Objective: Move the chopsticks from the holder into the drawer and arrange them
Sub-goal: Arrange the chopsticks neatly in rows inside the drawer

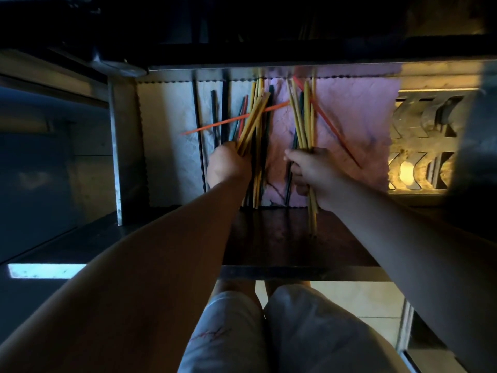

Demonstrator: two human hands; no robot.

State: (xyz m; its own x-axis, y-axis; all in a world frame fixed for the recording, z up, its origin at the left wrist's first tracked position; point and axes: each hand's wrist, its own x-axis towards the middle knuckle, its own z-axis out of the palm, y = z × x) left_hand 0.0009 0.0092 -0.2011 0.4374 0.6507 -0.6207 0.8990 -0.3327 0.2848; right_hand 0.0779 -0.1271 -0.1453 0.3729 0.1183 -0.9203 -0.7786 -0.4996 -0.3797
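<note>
Two bundles of chopsticks (251, 122) fill your fists over the open drawer (115, 146). Your left hand (228, 165) curls tight round a yellow sheaf, and your right hand (312, 170) grips a second sheaf (302, 122) of yellow and dark sticks just beside it. An orange stick (234, 119) crosses between the bundles, and a red stick (330, 127) slants over the pink liner (357, 111). Loose dark sticks (214, 117) lie on the pale side. Your fingertips are hidden behind your knuckles, the drawer's far end is lost in shadow, and the lit metal grille (419, 135) at right is hard to make out.
</note>
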